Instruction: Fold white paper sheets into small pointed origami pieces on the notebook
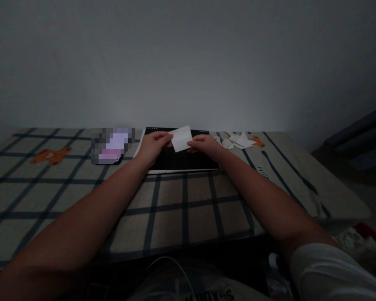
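Note:
A small white square of paper (181, 139) is held up between both hands, tilted. My left hand (153, 146) pinches its left edge between thumb and fingers. At the right edge, my right hand (206, 146) grips it the same way. Beneath the hands lies a black sheet or notebook cover (181, 162) with a row of small holes along its far edge, and white pages show at its side. Just right of it, several white paper pieces (240, 141) lie in a loose pile.
A checked tablecloth (172, 209) with orange bear prints covers the table. To the left lies a phone (114, 146) with a lit, blurred screen. A plain wall (181, 62) rises behind the table. Low at the right is a clear plastic bottle (277, 278), beside a cable (175, 261).

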`<state>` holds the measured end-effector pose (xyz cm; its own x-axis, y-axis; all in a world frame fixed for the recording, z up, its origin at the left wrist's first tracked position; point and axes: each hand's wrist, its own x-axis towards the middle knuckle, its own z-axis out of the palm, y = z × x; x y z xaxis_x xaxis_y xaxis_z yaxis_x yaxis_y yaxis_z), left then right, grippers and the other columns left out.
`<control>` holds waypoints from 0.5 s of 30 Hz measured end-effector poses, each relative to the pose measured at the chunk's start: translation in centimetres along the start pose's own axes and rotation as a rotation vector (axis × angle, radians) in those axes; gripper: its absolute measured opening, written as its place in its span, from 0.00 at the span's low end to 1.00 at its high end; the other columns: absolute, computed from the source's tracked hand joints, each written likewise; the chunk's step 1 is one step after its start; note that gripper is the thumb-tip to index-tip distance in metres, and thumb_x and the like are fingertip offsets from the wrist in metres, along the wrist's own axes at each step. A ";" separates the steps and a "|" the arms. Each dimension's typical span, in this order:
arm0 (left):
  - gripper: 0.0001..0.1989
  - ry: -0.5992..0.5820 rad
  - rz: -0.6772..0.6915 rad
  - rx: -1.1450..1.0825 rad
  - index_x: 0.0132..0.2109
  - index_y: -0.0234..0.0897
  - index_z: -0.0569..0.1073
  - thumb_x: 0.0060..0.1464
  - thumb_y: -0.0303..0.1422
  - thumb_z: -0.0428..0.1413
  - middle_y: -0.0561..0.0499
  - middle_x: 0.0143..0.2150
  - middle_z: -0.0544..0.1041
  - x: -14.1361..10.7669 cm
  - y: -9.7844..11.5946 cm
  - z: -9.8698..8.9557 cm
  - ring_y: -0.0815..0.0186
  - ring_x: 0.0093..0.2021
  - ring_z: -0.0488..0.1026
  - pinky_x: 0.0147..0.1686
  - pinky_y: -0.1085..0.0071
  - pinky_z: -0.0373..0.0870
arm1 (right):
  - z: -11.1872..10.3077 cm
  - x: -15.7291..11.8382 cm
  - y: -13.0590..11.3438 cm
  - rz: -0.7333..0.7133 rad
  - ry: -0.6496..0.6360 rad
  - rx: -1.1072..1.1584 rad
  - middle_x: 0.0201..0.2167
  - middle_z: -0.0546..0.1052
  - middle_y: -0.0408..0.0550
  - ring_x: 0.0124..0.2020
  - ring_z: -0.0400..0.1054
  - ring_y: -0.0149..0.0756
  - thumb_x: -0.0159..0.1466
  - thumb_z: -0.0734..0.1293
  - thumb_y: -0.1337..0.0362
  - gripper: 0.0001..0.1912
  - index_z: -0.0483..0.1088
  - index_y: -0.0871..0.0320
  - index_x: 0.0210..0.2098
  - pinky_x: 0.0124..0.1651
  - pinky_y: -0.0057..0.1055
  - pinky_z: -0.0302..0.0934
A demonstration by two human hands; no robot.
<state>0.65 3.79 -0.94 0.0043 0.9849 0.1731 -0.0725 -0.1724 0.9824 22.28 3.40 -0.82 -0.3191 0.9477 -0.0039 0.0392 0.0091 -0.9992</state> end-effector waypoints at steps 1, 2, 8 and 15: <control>0.13 -0.012 -0.021 -0.019 0.36 0.33 0.79 0.43 0.36 0.67 0.49 0.33 0.80 0.0 0.0 0.0 0.68 0.32 0.76 0.41 0.69 0.76 | 0.0 0.1 0.1 -0.012 0.021 0.015 0.29 0.79 0.46 0.31 0.74 0.30 0.56 0.74 0.63 0.08 0.74 0.60 0.30 0.35 0.25 0.70; 0.13 -0.026 -0.043 -0.031 0.35 0.33 0.79 0.43 0.35 0.68 0.49 0.32 0.80 -0.1 0.1 0.1 0.69 0.32 0.76 0.41 0.69 0.76 | -0.1 0.2 0.1 -0.026 0.050 0.034 0.28 0.79 0.46 0.30 0.74 0.30 0.56 0.74 0.62 0.08 0.73 0.60 0.30 0.36 0.26 0.70; 0.10 -0.182 -0.176 0.071 0.32 0.33 0.77 0.43 0.33 0.68 0.49 0.29 0.80 -0.7 0.5 0.4 0.69 0.30 0.76 0.40 0.68 0.76 | -0.1 0.5 0.0 -0.121 0.221 0.168 0.32 0.79 0.46 0.34 0.73 0.32 0.53 0.76 0.57 0.14 0.72 0.59 0.32 0.41 0.31 0.69; 0.09 -0.136 -0.183 0.033 0.33 0.33 0.77 0.46 0.32 0.67 0.46 0.34 0.81 -0.8 0.7 0.4 0.68 0.32 0.77 0.41 0.68 0.76 | -0.1 0.3 -0.1 -0.062 0.095 0.186 0.35 0.80 0.47 0.37 0.74 0.32 0.56 0.75 0.55 0.14 0.74 0.58 0.35 0.41 0.28 0.70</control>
<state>0.99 2.89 -0.33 0.1490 0.9888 -0.0028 -0.0250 0.0066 0.9997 22.32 3.69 -0.70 -0.2239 0.9732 0.0525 -0.1562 0.0174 -0.9876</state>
